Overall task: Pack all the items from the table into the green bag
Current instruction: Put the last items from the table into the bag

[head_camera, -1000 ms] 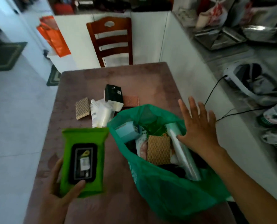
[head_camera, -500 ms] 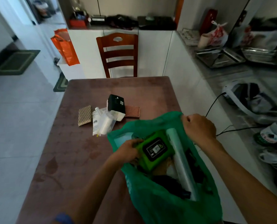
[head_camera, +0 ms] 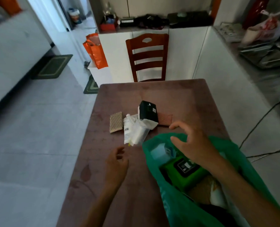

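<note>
- Both hands are empty now. The left hand (head_camera: 116,163) hovers over the desk (head_camera: 176,95) to the left of the green bag (head_camera: 193,213), with its fingers loosely curled and holding nothing; half a second ago it was inside the bag with the green wipes pack (head_camera: 184,173).
- The right hand (head_camera: 191,145) is over the far edge of the bag mouth, fingers spread and slightly bent, reaching toward the far things. Before, it was closed on the bag rim; now it has let go.
- The green wipes pack now lies inside the bag, near its mouth, partly under the right wrist. A light blue box (head_camera: 160,151) sits in the bag just beyond it.
- On the desk, four things wait beyond the bag, as before: a beige patterned sponge (head_camera: 115,122) on the left, a clear plastic packet (head_camera: 134,130) beside it, a black box (head_camera: 148,112) leaning on a white piece, and a reddish patterned pad (head_camera: 165,118) on the right, just beside the right fingertips.
- A wooden chair (head_camera: 148,58) stands at the far end of the desk, and an orange bag (head_camera: 96,50) is to its left.
</note>
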### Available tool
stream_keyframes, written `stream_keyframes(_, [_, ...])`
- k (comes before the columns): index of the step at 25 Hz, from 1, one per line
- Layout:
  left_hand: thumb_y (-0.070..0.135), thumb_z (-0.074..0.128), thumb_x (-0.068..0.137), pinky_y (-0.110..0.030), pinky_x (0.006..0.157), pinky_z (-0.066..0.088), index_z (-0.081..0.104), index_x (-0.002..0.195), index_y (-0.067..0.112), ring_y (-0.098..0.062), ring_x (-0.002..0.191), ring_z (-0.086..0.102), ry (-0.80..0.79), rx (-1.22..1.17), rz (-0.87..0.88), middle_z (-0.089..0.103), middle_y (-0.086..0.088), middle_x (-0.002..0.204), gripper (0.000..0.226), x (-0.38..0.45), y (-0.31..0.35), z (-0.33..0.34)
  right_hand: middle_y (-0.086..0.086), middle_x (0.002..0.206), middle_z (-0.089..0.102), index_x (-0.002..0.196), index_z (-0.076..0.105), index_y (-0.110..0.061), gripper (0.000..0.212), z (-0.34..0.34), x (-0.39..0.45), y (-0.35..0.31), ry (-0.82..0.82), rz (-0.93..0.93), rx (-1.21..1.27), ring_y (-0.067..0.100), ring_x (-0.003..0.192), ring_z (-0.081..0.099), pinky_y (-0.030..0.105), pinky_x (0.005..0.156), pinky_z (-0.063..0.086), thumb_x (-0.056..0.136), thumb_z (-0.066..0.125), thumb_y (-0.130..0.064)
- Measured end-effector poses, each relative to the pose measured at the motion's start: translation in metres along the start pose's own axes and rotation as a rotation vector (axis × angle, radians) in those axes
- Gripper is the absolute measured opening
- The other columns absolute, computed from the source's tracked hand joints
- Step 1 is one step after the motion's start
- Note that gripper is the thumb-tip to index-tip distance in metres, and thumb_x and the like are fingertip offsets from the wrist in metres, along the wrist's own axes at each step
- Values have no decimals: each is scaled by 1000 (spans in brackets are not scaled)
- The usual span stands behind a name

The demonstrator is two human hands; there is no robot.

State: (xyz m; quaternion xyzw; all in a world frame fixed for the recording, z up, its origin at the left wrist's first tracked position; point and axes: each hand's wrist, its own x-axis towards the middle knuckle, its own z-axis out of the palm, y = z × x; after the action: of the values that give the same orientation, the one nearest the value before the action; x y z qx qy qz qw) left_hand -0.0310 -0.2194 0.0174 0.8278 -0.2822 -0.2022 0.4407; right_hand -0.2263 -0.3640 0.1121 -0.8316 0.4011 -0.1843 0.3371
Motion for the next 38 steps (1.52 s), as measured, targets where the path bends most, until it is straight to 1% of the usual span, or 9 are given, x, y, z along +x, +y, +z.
stream_keyframes(3, [26, 62, 79, -22, 62, 41, 60, 107, 15, -16, 80, 60, -91, 166, 29, 66, -2, 98, 31, 72, -14, 11, -14, 95, 62, 96, 60, -30, 17, 26, 13, -9, 25, 28, 85, -4, 83, 58, 11, 69, 39, 84, 66, -20])
stream_keyframes(7, [61, 61, 68, -36, 91, 45, 37, 138, 20, -27, 117, 53, -373, 271, 97, 50, -10, 136, 84, 136, -46, 63, -14, 103, 67, 95, 67, -25, 14, 37, -9, 4, 93, 143, 148, 3, 97, 62, 23, 79, 53, 85, 67, -15])
stream_keyframes(12, [26, 84, 66, -33, 79, 42, 38, 132, 17, -34, 114, 52, -420, 109, 45, 50, -16, 131, 81, 151, -61, 87, -18, 81, 70, 90, 71, -25, 15, -11, -53, 20, 265, 292, 77, 3, 78, 67, 13, 61, 51, 85, 69, -11])
stream_keyframes(18, [34, 87, 58, -33, 78, 54, 50, 124, 26, -14, 102, 60, -411, -89, 270, 61, 4, 115, 76, 60, -6, -15, -3, 142, 41, 128, 46, -30, 58, -65, -94, 68, 106, 415, -568, 25, 126, 40, 36, 97, 38, 77, 75, -29])
stream_keyframes(20, [49, 87, 54, -19, 84, 50, 50, 126, 37, 1, 107, 57, -639, -32, 489, 59, 17, 118, 82, 18, 26, -34, 1, 140, 42, 132, 40, -29, 60, -71, -88, 91, 22, 611, -604, 27, 116, 47, 38, 85, 44, 81, 70, -33])
stream_keyframes(24, [45, 83, 62, 0, 80, 38, 35, 123, 55, 16, 103, 48, -1255, 287, 560, 48, 38, 115, 78, -47, 88, 25, 7, 84, 67, 88, 65, -12, 9, -92, -80, 115, 34, 588, -378, 25, 76, 63, 29, 59, 43, 88, 58, -18])
stream_keyframes(31, [59, 67, 69, -42, 93, 46, 31, 144, 28, -29, 114, 50, -831, 493, 758, 49, -4, 132, 89, -99, 76, 143, 2, 81, 67, 84, 65, -17, 16, -109, -92, 116, 204, 402, -368, 23, 73, 61, 32, 64, 48, 89, 57, -29])
stream_keyframes(35, [65, 58, 77, -35, 110, 28, 16, 149, 32, -17, 139, 23, -807, 355, 587, 18, 0, 157, 90, -129, 70, 140, -1, 126, 54, 122, 50, -27, 48, -89, -90, 104, 14, 33, -486, 24, 109, 50, 38, 85, 44, 78, 68, -35])
stream_keyframes(38, [62, 48, 86, -26, 100, 40, 42, 132, 32, -6, 122, 44, -628, 146, 658, 45, 8, 135, 55, -138, 67, 88, 5, 150, 36, 142, 37, -29, 80, -69, -87, 114, -172, -100, -784, 31, 133, 36, 48, 103, 29, 71, 73, -26])
